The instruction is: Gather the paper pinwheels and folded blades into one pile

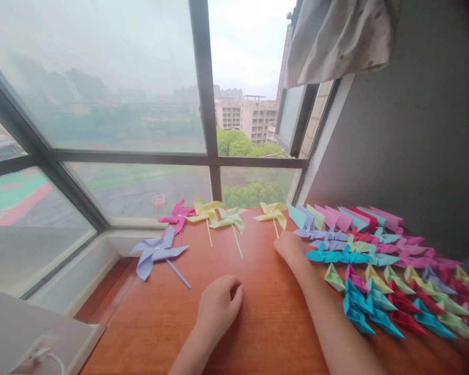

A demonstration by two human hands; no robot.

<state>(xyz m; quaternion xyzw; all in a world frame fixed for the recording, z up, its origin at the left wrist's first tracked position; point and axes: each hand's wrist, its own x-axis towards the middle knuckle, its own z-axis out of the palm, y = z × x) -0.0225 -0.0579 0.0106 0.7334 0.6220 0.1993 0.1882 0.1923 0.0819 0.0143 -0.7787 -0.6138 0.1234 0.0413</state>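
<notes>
holding yellow pinwheel, right hand closed, left hand half-curled

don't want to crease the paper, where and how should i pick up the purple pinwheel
Probably by the stick of the purple pinwheel, near its free end, coming from the right with the left hand: the stick slants toward that hand, while the folded blades spread at its far end and might bend.

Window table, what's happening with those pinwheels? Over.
Right hand at rightmost pinwheel, on its stick. Left hand loosely curled, nothing visible inside. Folded papers crowd close at right.
</notes>
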